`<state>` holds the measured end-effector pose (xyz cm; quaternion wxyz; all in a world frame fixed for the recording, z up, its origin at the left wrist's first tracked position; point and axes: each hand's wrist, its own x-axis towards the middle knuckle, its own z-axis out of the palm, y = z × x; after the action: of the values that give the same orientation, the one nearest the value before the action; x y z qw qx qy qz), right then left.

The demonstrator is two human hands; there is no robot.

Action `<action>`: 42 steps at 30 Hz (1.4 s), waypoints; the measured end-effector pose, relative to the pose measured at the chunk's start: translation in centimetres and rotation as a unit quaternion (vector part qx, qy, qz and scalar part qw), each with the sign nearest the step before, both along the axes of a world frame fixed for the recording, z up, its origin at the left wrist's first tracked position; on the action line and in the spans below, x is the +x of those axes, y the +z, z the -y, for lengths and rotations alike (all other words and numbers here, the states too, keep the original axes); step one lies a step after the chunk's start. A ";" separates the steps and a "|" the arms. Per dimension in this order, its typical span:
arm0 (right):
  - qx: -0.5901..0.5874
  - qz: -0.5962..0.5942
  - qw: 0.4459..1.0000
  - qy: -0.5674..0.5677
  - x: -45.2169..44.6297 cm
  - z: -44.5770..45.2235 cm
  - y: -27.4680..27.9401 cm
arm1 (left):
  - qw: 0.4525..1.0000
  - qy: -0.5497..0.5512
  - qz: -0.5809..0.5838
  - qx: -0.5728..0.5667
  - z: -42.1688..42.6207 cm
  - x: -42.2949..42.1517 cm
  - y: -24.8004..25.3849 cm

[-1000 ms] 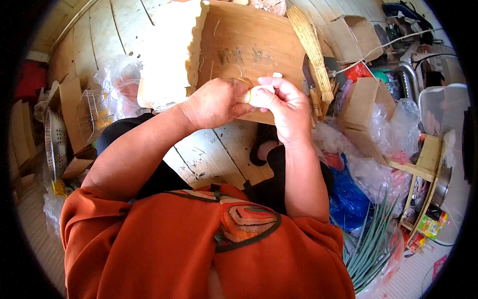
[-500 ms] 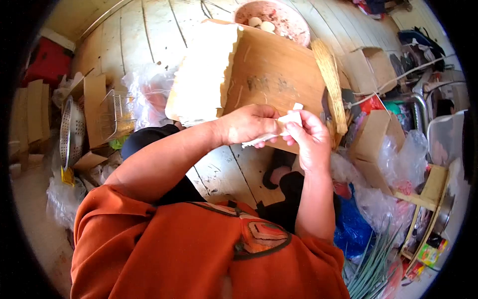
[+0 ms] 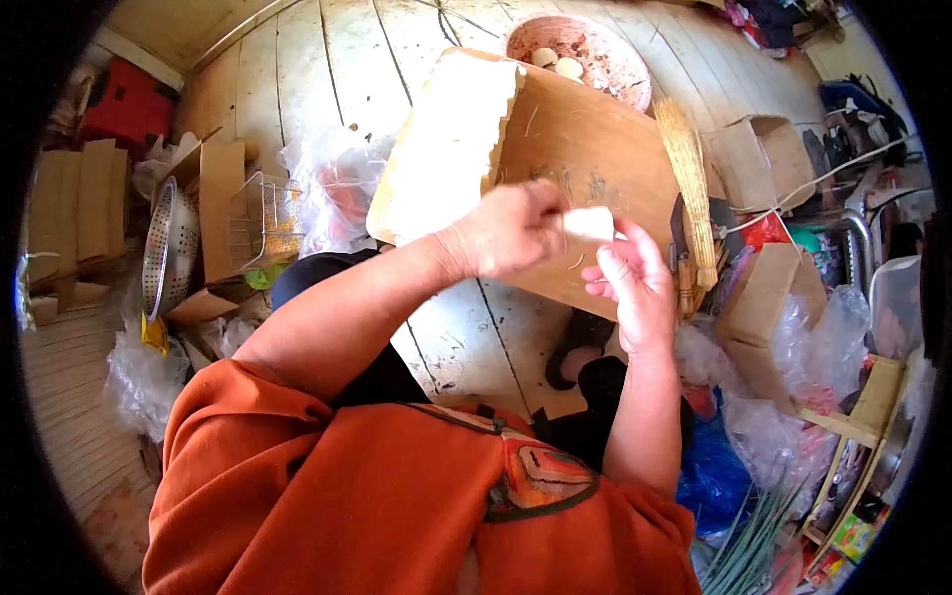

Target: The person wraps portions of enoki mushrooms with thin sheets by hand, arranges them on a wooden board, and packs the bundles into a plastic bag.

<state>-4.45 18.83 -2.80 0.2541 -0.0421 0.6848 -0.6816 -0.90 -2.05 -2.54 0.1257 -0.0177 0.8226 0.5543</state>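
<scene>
A flat, pale white piece is between my two hands above a wooden board; its kind does not show clearly. My left hand is closed at the piece's left end, its fingers smeared by motion. At the right end, the fingertips of my right hand are close to the piece, with thumb and fingers apart. A thick row of white strips with a ragged edge covers the left side of the board.
Behind the board stands a pink basin holding pale round pieces. A straw whisk broom lies along the board's right edge. Cardboard boxes, plastic bags, a metal colander and green stalks surround me.
My left hand has pulled back slightly from the right hand, and the right hand's fingers have spread. More of the white piece shows between them. The whole view has shifted a little.
</scene>
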 end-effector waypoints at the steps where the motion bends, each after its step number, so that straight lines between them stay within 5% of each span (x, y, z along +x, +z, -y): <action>1: -0.004 0.002 1.000 -0.002 0.0 -0.1 0.0 | 0.995 0.043 -0.085 -0.044 0.6 0.0 0.4; 5: 0.045 -0.039 0.998 -0.004 0.4 0.0 -0.3 | 0.945 0.180 -0.199 -0.185 5.8 -2.0 0.5; 8: 0.159 -0.115 0.976 0.094 1.1 0.2 -1.6 | 0.894 0.160 -0.239 -0.344 9.4 -4.6 1.2; 14: 0.247 -0.120 0.921 0.275 3.1 1.7 0.2 | 0.829 0.138 -0.139 -0.523 10.7 -9.5 -0.7; 18: 0.264 -0.183 0.888 0.329 3.6 1.4 -0.3 | 0.846 0.132 0.017 -0.517 9.2 -10.1 0.0; 23: 0.260 -0.210 0.878 0.342 4.1 0.8 -0.3 | 0.833 0.175 -0.098 -0.516 9.5 -8.4 0.7; 25: 0.261 -0.216 0.876 0.342 4.3 0.6 -0.3 | 0.885 0.206 -0.182 -0.375 9.3 -6.9 1.6; 27: 0.266 -0.244 0.859 0.362 4.6 0.3 -0.2 | 0.882 0.223 -0.242 -0.338 7.8 -4.7 2.1; 29: 0.278 -0.266 0.851 0.357 5.0 -0.1 -0.5 | 0.933 0.204 -0.190 -0.228 4.3 -1.7 2.4; 32: 0.293 -0.303 0.832 0.361 5.4 -0.5 -1.1 | 0.996 -0.002 -0.038 -0.083 -0.7 2.7 2.6; 33: 0.295 -0.316 0.825 0.365 5.4 -0.5 -1.3 | 0.970 -0.107 -0.197 -0.094 -1.1 3.2 0.6; 35: 0.324 -0.301 0.808 0.390 5.5 -0.3 -2.1 | 0.965 -0.178 -0.177 -0.076 -2.6 3.7 -0.1; 39: 0.356 -0.352 0.778 0.379 6.2 -0.1 -2.4 | 0.926 -0.042 -0.311 -0.210 -0.8 2.3 -1.2; 41: 0.375 -0.330 0.769 0.399 6.4 0.3 -2.7 | 0.933 0.083 -0.314 -0.157 2.0 -0.6 -1.2; 42: 0.393 -0.311 0.758 0.417 6.5 0.5 -2.7 | 0.911 0.107 -0.307 -0.252 3.5 -2.2 -0.1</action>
<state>2.03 18.32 -5.50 0.2805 -0.4297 0.8486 -0.1285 -3.12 -5.57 -2.65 -0.2018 0.0340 0.9261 0.3168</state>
